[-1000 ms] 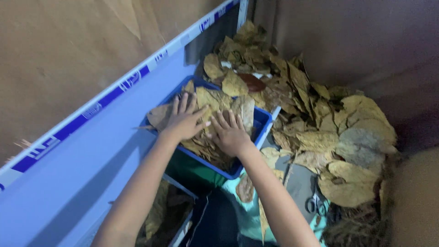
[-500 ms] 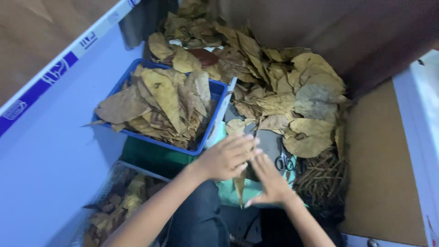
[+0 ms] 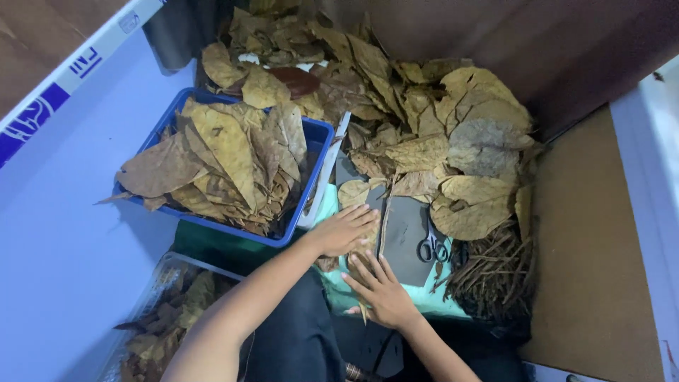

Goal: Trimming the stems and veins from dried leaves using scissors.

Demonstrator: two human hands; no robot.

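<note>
Brown leaf (image 3: 359, 244) lies on the teal mat (image 3: 431, 301) beside the grey board (image 3: 404, 240), both hands, left (image 3: 344, 230) and right (image 3: 380, 290), flat with fingers spread, gripping nothing; pressing evenly should avoid cracking it.

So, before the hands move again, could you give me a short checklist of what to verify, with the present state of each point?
1. Left hand lies flat on the dry brown leaf on the turquoise mat: ok.
2. Right hand is flat beside it, fingers spread: ok.
3. Black-handled scissors lie free on the dark grey board, in no hand: ok.
4. Blue plastic crate is heaped with leaves above its rim: not ok.
5. Leaf under the palms is whole: cannot tell.
</note>
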